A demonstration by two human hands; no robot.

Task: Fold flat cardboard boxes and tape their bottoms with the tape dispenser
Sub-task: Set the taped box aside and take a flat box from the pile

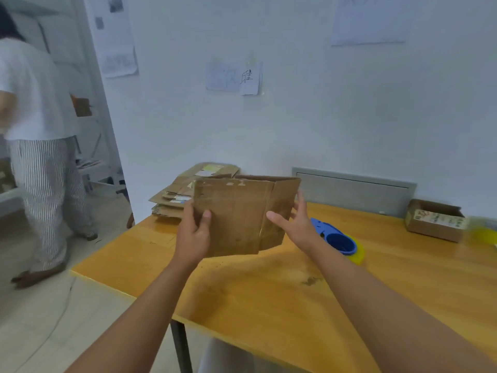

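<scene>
- Cardboard box (236, 216), brown and partly opened out of its flat shape, sits at the centre of the frame, held up above the yellow wooden table (269, 286) with its open end toward the top.
- Left hand (193, 232) grips the box's left edge: thumb pressed on the near face, the other fingers wrapped behind the panel.
- Right hand (295, 224) is spread wide at the box's right side, fingers splayed and reaching up along the angled side panel, thumb pointing toward the near face; whether the palm actually presses the cardboard cannot be told.
- Both bare forearms run in from the lower edge of the frame.
- Tape dispenser (334, 236), blue with a yellowish roll, lies on the table right of centre, just beyond the right wrist and touched by neither hand.
- Stack of flat boxes (172, 197) rests at the table's far left corner, partly hidden behind the held box.
- 1 small assembled carton (434, 220) with printed labels stands at the right edge of the frame, on the table near the wall.
- Grey metal panel (355, 189) is set in the white wall behind the table.
- Papers (234, 78) are stuck to the wall in the upper middle.
- Another person (40, 135) in a white top and striped trousers stands at the left edge.
</scene>
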